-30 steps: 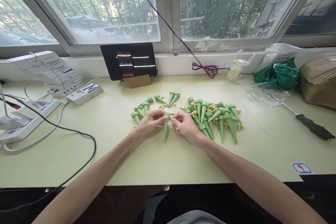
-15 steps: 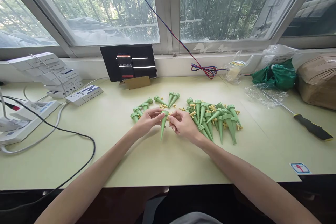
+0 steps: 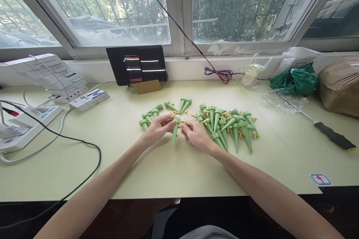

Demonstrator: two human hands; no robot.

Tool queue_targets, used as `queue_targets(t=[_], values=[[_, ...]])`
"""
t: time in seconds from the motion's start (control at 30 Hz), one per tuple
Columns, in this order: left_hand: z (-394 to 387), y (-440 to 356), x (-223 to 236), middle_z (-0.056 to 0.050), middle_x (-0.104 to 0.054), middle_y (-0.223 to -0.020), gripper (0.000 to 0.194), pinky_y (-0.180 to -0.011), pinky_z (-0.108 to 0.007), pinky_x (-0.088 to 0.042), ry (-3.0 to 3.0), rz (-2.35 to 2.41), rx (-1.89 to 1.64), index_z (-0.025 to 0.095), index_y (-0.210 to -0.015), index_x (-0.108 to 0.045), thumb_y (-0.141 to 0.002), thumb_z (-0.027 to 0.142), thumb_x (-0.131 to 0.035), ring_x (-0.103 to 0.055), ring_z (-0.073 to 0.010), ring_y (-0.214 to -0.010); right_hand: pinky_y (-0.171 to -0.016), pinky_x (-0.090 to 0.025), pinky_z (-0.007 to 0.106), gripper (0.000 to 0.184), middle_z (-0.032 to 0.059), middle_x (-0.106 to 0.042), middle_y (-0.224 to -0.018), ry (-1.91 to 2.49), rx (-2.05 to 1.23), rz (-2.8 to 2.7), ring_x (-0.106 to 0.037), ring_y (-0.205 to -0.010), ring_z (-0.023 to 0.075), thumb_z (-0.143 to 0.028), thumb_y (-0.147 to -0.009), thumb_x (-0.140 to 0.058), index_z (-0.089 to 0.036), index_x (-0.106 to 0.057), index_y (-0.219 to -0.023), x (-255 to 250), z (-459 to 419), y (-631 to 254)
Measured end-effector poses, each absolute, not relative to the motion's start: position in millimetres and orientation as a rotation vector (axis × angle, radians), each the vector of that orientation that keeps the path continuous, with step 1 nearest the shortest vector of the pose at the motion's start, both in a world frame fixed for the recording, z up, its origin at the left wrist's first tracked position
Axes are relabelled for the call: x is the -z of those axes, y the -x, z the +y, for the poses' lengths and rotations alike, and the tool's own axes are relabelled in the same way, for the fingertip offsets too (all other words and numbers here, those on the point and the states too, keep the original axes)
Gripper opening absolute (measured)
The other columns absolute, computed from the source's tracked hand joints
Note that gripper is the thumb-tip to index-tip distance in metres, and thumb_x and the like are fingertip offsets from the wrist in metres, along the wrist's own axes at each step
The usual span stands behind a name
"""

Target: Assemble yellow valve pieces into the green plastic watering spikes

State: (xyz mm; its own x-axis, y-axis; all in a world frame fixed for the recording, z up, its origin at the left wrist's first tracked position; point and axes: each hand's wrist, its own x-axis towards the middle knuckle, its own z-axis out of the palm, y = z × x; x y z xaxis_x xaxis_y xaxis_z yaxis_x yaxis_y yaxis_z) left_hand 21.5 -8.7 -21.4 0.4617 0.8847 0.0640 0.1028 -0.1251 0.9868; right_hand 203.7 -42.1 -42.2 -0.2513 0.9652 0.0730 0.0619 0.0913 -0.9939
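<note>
Between my hands a green plant watering spike (image 3: 175, 134) points tip-down toward me, its ridged cap gripped by the fingers of my left hand (image 3: 158, 129). My right hand (image 3: 198, 134) is closed in a pinch just right of the cap, on a small yellow valve (image 3: 181, 127) mostly covered by the fingertips. To the right lies a dense pile of green spikes (image 3: 235, 130) mixed with yellow valves. Several more spikes (image 3: 147, 118) rest left of and behind my left hand, and loose yellow valves (image 3: 194, 115) lie behind my hands.
A tablet with a phone (image 3: 134, 69) before it leans by the window. White boxes (image 3: 60, 76) and a power strip (image 3: 32, 127) with cables stand left. A screwdriver (image 3: 333, 134), a green bag (image 3: 297, 80) and a brown package (image 3: 340, 86) lie right.
Both hands stay almost in place, with the spike still in my left fingers and my right fingers still pinched beside its cap. The view has shifted very slightly.
</note>
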Motion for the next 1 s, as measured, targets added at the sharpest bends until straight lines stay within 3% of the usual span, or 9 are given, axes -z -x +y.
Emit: queue_targets(t=[0.23,0.33,0.63,0.7,0.87,1.0], values=[[-11.9,-25.4,17.5,-0.007,-0.070,-0.087,0.035,-0.073,-0.035,-0.060,-1.591,0.859,-0.863,0.014,-0.095,-0.071,-0.079,0.045,-0.073,-0.066,-0.0199,-0.078,-0.038,-0.013,0.020,0.037,-0.0097,-0.026,-0.051,1.041,-1.681,-1.206,-0.022,-0.038,0.0044,-0.045,-0.085,-0.059,-0.021,-0.039,-0.064,26.4,-49.3,-205.0],[-11.3,-24.8,19.0,-0.007,-0.070,-0.084,0.034,-0.071,-0.034,-0.059,-1.594,0.853,-0.876,0.013,-0.095,-0.071,-0.080,0.044,-0.073,-0.065,-0.0191,-0.076,-0.039,-0.012,0.020,0.036,-0.0099,-0.026,-0.052,1.038,-1.741,-1.163,-0.022,-0.038,0.0045,-0.044,-0.085,-0.058,-0.022,-0.038,-0.065,26.2,-50.3,-204.3],[-7.1,-21.4,29.5,-0.005,-0.070,-0.086,0.030,-0.076,-0.035,-0.059,-1.424,0.857,-0.827,0.015,-0.095,-0.068,-0.082,0.043,-0.072,-0.066,-0.0176,-0.079,-0.054,-0.032,0.025,0.030,-0.0025,-0.046,-0.057,1.086,-0.947,-1.669,-0.041,-0.055,0.0112,-0.031,-0.089,-0.048,-0.019,-0.045,-0.062,39.5,-44.5,-206.9],[-7.4,-21.8,28.9,-0.005,-0.070,-0.087,0.030,-0.076,-0.035,-0.059,-1.416,0.853,-0.835,0.015,-0.094,-0.068,-0.082,0.042,-0.072,-0.066,-0.0173,-0.079,-0.051,-0.031,0.025,0.030,-0.0032,-0.043,-0.056,1.087,-1.047,-1.620,-0.039,-0.053,0.0106,-0.032,-0.089,-0.048,-0.019,-0.043,-0.063,37.4,-45.4,-206.4],[-9.7,-23.4,25.7,-0.005,-0.067,-0.082,0.030,-0.066,-0.028,-0.055,-1.503,0.840,-0.869,0.013,-0.091,-0.068,-0.083,0.041,-0.071,-0.062,-0.0151,-0.073,-0.040,-0.017,0.021,0.030,-0.0080,-0.031,-0.056,1.028,-1.657,-1.217,-0.026,-0.041,0.0061,-0.037,-0.090,-0.050,-0.022,-0.037,-0.067,29.1,-49.9,-203.5],[-9.2,-23.3,26.4,-0.004,-0.064,-0.077,0.030,-0.062,-0.026,-0.053,-1.568,0.832,-0.890,0.012,-0.089,-0.069,-0.081,0.041,-0.073,-0.058,-0.0139,-0.069,-0.041,-0.014,0.020,0.031,-0.0083,-0.031,-0.057,1.028,-1.748,-1.139,-0.026,-0.041,0.0053,-0.038,-0.090,-0.052,-0.022,-0.037,-0.068,29.0,-50.9,-202.8]])
